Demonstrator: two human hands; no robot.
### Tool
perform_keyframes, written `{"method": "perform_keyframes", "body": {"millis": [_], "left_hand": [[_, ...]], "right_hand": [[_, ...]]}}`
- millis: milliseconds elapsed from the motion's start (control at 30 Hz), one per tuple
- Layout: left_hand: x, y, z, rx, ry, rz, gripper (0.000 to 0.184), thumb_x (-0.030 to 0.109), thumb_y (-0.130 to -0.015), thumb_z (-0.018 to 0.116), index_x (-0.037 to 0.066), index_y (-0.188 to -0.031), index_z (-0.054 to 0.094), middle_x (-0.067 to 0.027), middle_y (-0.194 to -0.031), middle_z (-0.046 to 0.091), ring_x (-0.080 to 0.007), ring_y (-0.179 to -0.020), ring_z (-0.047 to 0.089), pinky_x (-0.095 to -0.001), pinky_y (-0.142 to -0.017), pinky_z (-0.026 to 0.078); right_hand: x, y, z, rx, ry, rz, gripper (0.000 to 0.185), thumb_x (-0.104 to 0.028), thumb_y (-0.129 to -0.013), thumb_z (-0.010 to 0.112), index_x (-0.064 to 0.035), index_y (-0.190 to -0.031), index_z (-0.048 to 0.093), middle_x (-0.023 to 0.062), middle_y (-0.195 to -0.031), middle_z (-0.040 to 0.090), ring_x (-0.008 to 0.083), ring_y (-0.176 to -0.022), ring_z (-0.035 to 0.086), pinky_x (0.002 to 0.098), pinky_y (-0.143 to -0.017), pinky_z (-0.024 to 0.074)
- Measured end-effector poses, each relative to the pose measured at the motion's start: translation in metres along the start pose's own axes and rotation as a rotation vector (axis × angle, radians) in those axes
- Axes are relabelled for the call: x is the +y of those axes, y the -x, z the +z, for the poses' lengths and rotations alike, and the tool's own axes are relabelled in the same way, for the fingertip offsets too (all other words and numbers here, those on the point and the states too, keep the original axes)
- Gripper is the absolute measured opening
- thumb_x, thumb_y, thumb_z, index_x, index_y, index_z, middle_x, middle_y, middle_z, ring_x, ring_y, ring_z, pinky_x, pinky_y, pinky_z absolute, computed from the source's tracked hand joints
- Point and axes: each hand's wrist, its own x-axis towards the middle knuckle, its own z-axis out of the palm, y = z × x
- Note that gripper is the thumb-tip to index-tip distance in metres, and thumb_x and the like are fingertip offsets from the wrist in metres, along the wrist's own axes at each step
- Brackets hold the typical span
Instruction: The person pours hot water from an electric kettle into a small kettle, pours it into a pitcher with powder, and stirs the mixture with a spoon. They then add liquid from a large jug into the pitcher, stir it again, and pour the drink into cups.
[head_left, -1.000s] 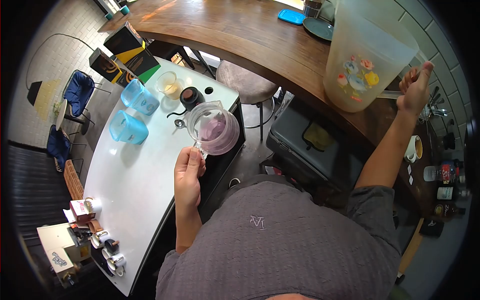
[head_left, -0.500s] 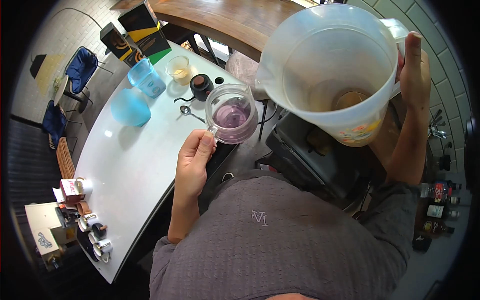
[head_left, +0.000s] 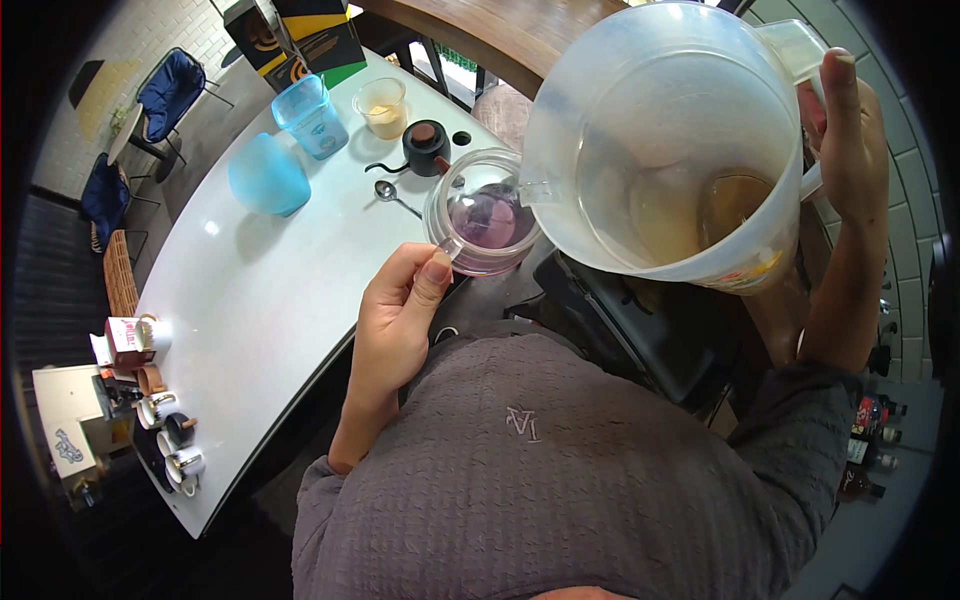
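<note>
My left hand [head_left: 402, 315] is closed on the handle of a small glass pitcher [head_left: 480, 262] with some purple liquid in it. The pitcher is held up in front of my chest, over the edge of the white table. My right hand [head_left: 850, 140] grips the handle of a large translucent plastic jug [head_left: 640, 120], which is tilted left. A little brown liquid lies toward the jug's lower right inside. The jug's spout sits over the glass pitcher's right rim; whether they touch I cannot tell.
On the white table [head_left: 270, 330] stand two blue containers [head_left: 268, 175], a plastic cup [head_left: 381, 108], a black gooseneck kettle [head_left: 426, 150] and a spoon [head_left: 390, 195]. Several mugs [head_left: 160, 408] line its far left end. Bottles [head_left: 870, 450] are at the right. A wooden counter [head_left: 470, 30] runs behind.
The jug has tipped further left, bringing its spout over the glass pitcher's rim. The pitcher has moved slightly right and up. The whole view has shifted a little.
</note>
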Motion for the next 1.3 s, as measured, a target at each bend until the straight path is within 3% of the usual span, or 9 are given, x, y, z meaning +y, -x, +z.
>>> {"method": "perform_keyframes", "body": {"millis": [633,1033,1200,1300], "left_hand": [[-0.011,-0.002,-0.004,-0.004,0.063,-0.111,0.027,0.029,-0.097,0.055,0.003,-0.094,0.059,0.0052,-0.081,0.051,-0.0032,-0.076,0.042,-0.0179,-0.071,0.035],[-0.016,-0.002,-0.003,-0.022,0.071,-0.106,0.026,0.027,-0.097,0.057,0.001,-0.096,0.061,0.0066,-0.079,0.051,-0.0015,-0.073,0.041,-0.0167,-0.068,0.034],[-0.015,-0.001,-0.002,-0.018,0.063,-0.088,0.025,0.026,-0.097,0.057,0.001,-0.096,0.061,0.0064,-0.079,0.051,-0.0016,-0.073,0.041,-0.0168,-0.067,0.034],[-0.013,0.0,-0.001,-0.007,0.044,-0.111,0.025,0.028,-0.097,0.055,0.004,-0.09,0.059,0.0036,-0.08,0.052,-0.0053,-0.071,0.039,-0.0189,-0.067,0.034]], "right_hand": [[-0.002,-0.021,0.003,-0.108,0.099,-0.094,0.059,-0.06,-0.097,0.032,-0.0133,-0.061,0.035,-0.0074,-0.055,0.029,0.0033,-0.051,0.023,0.0246,-0.047,0.0165],[-0.007,-0.02,-0.001,-0.137,0.154,-0.059,0.06,-0.062,-0.096,0.032,-0.0136,-0.06,0.035,-0.0077,-0.054,0.028,0.003,-0.049,0.023,0.0245,-0.046,0.0157],[-0.006,-0.02,-0.004,-0.105,0.226,-0.15,0.062,-0.063,-0.095,0.031,-0.0137,-0.058,0.033,-0.0065,-0.053,0.027,0.004,-0.048,0.023,0.0247,-0.046,0.0162],[-0.005,-0.02,-0.006,-0.095,0.276,-0.16,0.062,-0.063,-0.096,0.03,-0.0139,-0.058,0.031,-0.0062,-0.052,0.027,0.0044,-0.048,0.024,0.0249,-0.046,0.0161]]}}
